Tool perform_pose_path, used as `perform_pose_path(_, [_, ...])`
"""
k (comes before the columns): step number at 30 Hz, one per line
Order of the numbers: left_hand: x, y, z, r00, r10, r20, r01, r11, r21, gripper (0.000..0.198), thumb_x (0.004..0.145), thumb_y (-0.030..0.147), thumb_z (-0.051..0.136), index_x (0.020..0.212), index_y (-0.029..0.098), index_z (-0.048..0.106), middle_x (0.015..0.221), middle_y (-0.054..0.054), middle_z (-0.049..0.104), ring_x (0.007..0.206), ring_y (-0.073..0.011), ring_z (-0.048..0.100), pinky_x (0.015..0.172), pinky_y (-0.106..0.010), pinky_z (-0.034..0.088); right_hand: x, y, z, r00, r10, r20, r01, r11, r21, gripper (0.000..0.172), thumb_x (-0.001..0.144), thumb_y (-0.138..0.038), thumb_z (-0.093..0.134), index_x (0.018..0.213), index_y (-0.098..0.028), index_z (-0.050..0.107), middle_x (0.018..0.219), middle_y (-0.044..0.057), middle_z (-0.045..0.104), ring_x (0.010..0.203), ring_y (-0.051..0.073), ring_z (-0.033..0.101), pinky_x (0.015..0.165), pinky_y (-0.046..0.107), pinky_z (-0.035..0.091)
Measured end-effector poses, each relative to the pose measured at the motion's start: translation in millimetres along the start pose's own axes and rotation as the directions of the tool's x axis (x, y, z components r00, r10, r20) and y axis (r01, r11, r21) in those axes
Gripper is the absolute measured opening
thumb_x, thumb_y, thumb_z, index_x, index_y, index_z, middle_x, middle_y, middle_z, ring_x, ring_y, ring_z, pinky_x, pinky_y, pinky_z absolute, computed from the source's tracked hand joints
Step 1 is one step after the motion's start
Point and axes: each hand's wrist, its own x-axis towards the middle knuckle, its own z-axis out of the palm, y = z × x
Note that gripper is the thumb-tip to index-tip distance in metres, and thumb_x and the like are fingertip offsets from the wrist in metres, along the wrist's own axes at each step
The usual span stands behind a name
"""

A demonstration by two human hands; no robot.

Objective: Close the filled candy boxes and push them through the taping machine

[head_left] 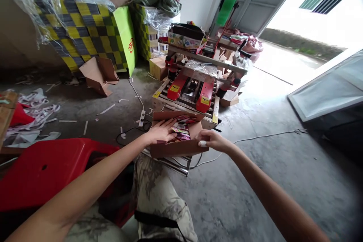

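An open cardboard box [178, 150] rests in front of me on a roller conveyor [177, 168]. Inside it lie several colourful flat packets [183, 130], pink, red and white. My left hand [161, 133] reaches over the box's left side, its fingers stretched out on the packets. At the box's right end is my right hand [213, 141], fingers curled round the cardboard edge, with a white wrapping on one digit. What lies under the left palm is hidden.
Beyond the box stands a carton-sealing machine [195, 87] with red side parts. A red plastic stool [45, 170] is at my left. A power strip [142, 118] and cables lie on the floor. Stacked yellow-and-black cartons [82, 26] stand at the back left.
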Motion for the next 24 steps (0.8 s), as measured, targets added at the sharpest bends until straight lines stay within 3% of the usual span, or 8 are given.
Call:
perform_pose_path(4, [-27.1,15.3,22.2,0.996,-0.093,0.005,0.091,0.969,-0.229,0.045,0.096,0.035,0.029,0.138,0.022,0.039,0.150,-0.009,0.020,0.140,-0.0242,0.008,0.112,-0.051,0.012,37.2,13.8,-15.4,0.999,0.005,0.039,-0.003,0.999,-0.042,0.026,0.064,-0.038,0.074,0.075,-0.015,0.067,0.071,0.001,0.060,0.069,0.017,0.054,0.062,0.026,0.043])
perform_pose_path(7, [-53.3,30.8,37.1,0.979,-0.177,-0.097,0.109,0.869,-0.483,0.052,0.097,0.042,0.024,0.144,0.022,0.025,0.151,-0.009,0.015,0.140,-0.0234,0.000,0.112,-0.053,0.005,60.6,8.4,-27.6,0.993,-0.034,0.113,0.035,0.999,-0.007,0.025,0.063,-0.034,0.073,0.079,-0.016,0.066,0.080,0.002,0.064,0.075,0.019,0.057,0.066,0.026,0.045])
perform_pose_path(9, [-69.2,42.0,39.5,0.967,-0.190,-0.171,0.052,0.801,-0.596,0.061,0.094,0.049,0.030,0.146,0.021,0.018,0.152,-0.010,0.014,0.140,-0.0233,0.003,0.113,-0.051,0.009,67.6,3.5,-28.3,0.988,-0.061,0.145,0.059,0.998,0.018,0.027,0.063,-0.034,0.072,0.081,-0.016,0.065,0.085,0.003,0.065,0.078,0.019,0.058,0.067,0.027,0.046])
perform_pose_path(11, [-82.3,52.0,35.4,0.954,-0.182,-0.239,-0.007,0.781,-0.624,0.062,0.089,0.050,0.046,0.140,0.018,0.033,0.150,-0.012,0.020,0.140,-0.0247,0.013,0.113,-0.046,0.016,68.3,0.9,-25.4,0.985,-0.085,0.151,0.080,0.996,0.041,0.027,0.065,-0.034,0.071,0.084,-0.016,0.063,0.090,0.004,0.064,0.081,0.019,0.058,0.069,0.027,0.046])
perform_pose_path(14, [-93.6,61.8,21.6,0.929,-0.209,-0.304,-0.015,0.803,-0.596,0.022,0.085,0.036,0.057,0.094,0.018,0.066,0.141,-0.009,0.041,0.134,-0.0255,0.031,0.114,-0.044,0.017,63.5,1.5,-21.8,0.985,-0.111,0.133,0.103,0.993,0.065,0.027,0.068,-0.033,0.069,0.088,-0.017,0.062,0.093,0.004,0.063,0.086,0.020,0.056,0.073,0.028,0.044])
perform_pose_path(16, [-91.9,64.2,10.6,0.915,-0.228,-0.332,-0.003,0.820,-0.572,0.019,0.086,0.027,0.054,0.074,0.018,0.066,0.129,-0.007,0.054,0.126,-0.0233,0.044,0.111,-0.042,0.025,60.7,2.9,-21.1,0.985,-0.119,0.127,0.109,0.991,0.082,0.028,0.068,-0.033,0.069,0.090,-0.017,0.061,0.092,0.003,0.062,0.086,0.019,0.055,0.074,0.028,0.043])
perform_pose_path(19, [-71.3,64.1,-3.0,0.891,-0.173,-0.419,-0.055,0.876,-0.479,0.019,0.087,0.020,0.051,0.077,0.020,0.067,0.119,-0.006,0.060,0.112,-0.0197,0.054,0.100,-0.036,0.040,59.4,4.2,-20.7,0.983,-0.119,0.137,0.104,0.988,0.114,0.032,0.068,-0.036,0.070,0.091,-0.017,0.059,0.087,0.002,0.061,0.084,0.019,0.055,0.074,0.028,0.043])
perform_pose_path(24, [-16.2,59.2,-0.9,0.901,-0.029,-0.433,-0.064,0.978,-0.199,0.017,0.087,0.022,0.054,0.076,0.020,0.066,0.097,-0.004,0.062,0.095,-0.0184,0.055,0.088,-0.032,0.045,56.3,6.1,-19.7,0.976,-0.137,0.168,0.103,0.974,0.201,0.033,0.069,-0.041,0.071,0.086,-0.016,0.057,0.093,0.003,0.060,0.089,0.020,0.054,0.079,0.031,0.044])
